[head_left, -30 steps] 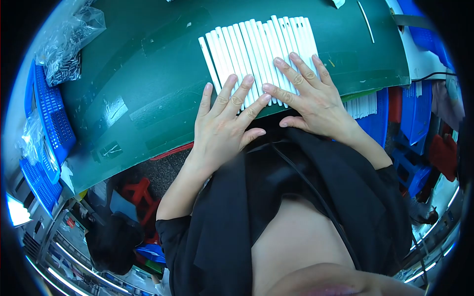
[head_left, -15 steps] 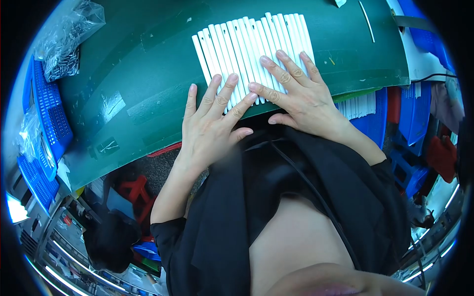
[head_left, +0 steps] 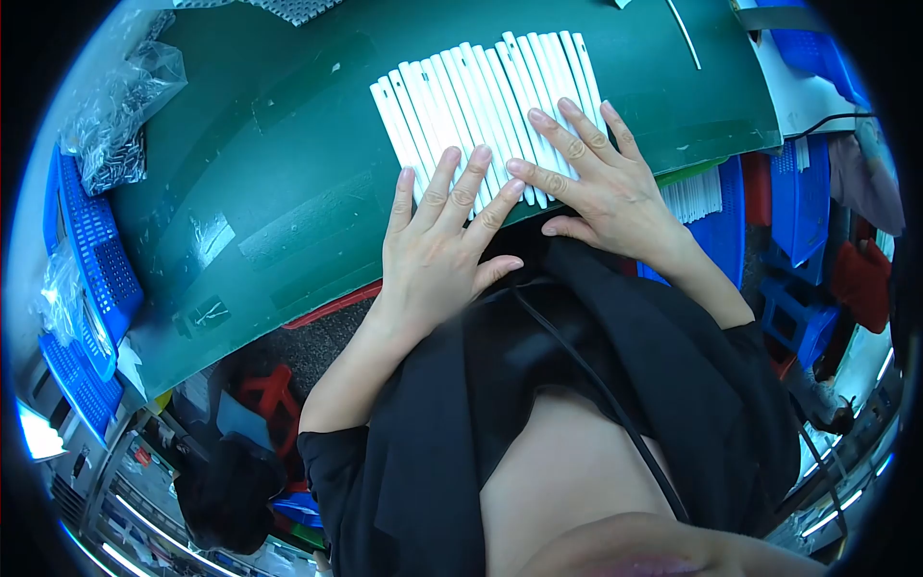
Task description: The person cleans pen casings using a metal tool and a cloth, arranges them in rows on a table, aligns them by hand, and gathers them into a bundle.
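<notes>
Side by side on the green tabletop lies a row of slim white sticks (head_left: pixel 471 106), pen-like, some with a small dark slot near the far end. Their far ends are uneven; several near ends taper. My left hand (head_left: pixel 437 240) lies over the near left part of the row, fingers spread, fingertips on the sticks. Over the near right part rests my right hand (head_left: pixel 606 192), its fingers also stretched apart. The two index fingers nearly meet at the near edge. Neither hand grips a stick; the hands cover part of the row.
A clear plastic bag of small metal parts (head_left: pixel 115 159) sits at the left by blue perforated baskets (head_left: pixel 101 250). One white stick (head_left: pixel 685 34) lies alone at the upper right. Below the table's right edge, a blue bin (head_left: pixel 716 226) holds more white sticks. A person's dark-haired head (head_left: pixel 231 490) shows lower left.
My left hand has shifted right along the row, and my right hand slightly right. Some sticks' far ends sit differently. The whole view has also shifted a little.
</notes>
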Available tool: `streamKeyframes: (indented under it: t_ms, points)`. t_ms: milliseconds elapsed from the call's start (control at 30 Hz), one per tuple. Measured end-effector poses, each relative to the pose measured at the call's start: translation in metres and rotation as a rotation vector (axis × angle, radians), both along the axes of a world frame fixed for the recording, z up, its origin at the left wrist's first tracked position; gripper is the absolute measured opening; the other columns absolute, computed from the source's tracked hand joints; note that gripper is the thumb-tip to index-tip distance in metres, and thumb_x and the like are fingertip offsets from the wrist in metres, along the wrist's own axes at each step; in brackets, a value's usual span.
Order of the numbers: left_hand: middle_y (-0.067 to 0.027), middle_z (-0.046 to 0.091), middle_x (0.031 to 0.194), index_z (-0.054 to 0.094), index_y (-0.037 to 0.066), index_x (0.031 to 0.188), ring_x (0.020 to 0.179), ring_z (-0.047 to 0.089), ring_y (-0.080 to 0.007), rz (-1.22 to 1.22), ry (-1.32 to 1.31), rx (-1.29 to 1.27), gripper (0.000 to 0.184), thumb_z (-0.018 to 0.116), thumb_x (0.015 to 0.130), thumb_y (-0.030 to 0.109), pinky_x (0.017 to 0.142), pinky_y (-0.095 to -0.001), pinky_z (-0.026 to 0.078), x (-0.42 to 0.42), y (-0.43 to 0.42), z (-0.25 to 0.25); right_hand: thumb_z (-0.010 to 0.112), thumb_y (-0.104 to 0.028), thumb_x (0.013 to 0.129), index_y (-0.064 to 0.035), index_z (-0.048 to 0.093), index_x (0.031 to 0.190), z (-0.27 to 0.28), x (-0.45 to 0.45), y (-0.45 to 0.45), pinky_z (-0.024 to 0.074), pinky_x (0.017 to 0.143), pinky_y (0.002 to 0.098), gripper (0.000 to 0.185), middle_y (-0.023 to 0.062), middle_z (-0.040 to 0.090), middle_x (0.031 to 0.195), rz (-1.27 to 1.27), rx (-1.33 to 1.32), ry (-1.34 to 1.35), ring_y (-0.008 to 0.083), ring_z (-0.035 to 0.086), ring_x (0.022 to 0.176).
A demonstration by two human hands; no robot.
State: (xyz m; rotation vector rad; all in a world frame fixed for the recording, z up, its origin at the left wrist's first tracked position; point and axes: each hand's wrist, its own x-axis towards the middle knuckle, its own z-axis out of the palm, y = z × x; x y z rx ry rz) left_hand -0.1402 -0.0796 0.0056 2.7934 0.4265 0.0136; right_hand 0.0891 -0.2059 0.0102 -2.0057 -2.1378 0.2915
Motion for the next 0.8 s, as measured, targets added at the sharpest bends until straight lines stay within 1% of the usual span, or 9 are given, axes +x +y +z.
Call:
streamKeyframes:
  t_ms: [200,333,433,533,800]
  points:
    - [-0.0118,0.030,0.169,0.042,0.031,0.159,0.156,0.026,-0.0368,-0.016,-0.006,-0.014,0.086,0.067,0.084,0.066,0.123,-0.0619,0.017,0.014,-0.006,-0.001,0.086,-0.044,0.069,-0.0423,0.048,0.153,0.000,0.009,-0.008,0.0214,0.125,0.0577,0.092,0.0032,0.031,0.169,-0.035,-0.002,0.006,0.0302,0.028,0.156]
    - [-0.0118,0.031,0.168,0.042,0.031,0.159,0.155,0.028,-0.0369,-0.020,-0.027,-0.032,0.088,0.069,0.083,0.064,0.121,-0.0625,0.022,0.021,-0.009,-0.001,0.085,-0.043,0.070,-0.0418,0.050,0.152,0.001,0.015,-0.013,0.0222,0.124,0.0576,0.090,0.0037,0.032,0.168,-0.047,-0.016,0.007,0.0313,0.029,0.155]
    - [-0.0118,0.031,0.168,0.041,0.030,0.159,0.154,0.029,-0.0367,-0.023,-0.038,-0.043,0.089,0.072,0.082,0.062,0.119,-0.0630,0.026,0.028,-0.012,0.000,0.082,-0.046,0.073,-0.0362,0.055,0.150,0.003,0.021,-0.016,0.0215,0.124,0.0590,0.082,0.0098,0.033,0.167,-0.038,-0.023,-0.011,0.0368,0.029,0.154]
    - [-0.0117,0.032,0.168,0.042,0.030,0.159,0.154,0.030,-0.0362,-0.026,-0.062,-0.044,0.090,0.073,0.081,0.060,0.118,-0.0633,0.028,0.034,-0.015,-0.002,0.086,-0.042,0.069,-0.0416,0.051,0.151,0.003,0.025,-0.020,0.0222,0.125,0.0573,0.090,0.0041,0.033,0.168,-0.071,-0.016,-0.004,0.0319,0.030,0.155]
    - [-0.0101,0.033,0.167,0.042,0.030,0.159,0.154,0.031,-0.0349,-0.024,-0.097,-0.080,0.090,0.076,0.081,0.057,0.118,-0.0618,0.028,0.047,-0.021,-0.004,0.088,-0.040,0.068,-0.0421,0.051,0.151,0.001,0.034,-0.028,0.0242,0.124,0.0574,0.091,0.0049,0.033,0.168,-0.099,-0.005,-0.033,0.0323,0.031,0.154]
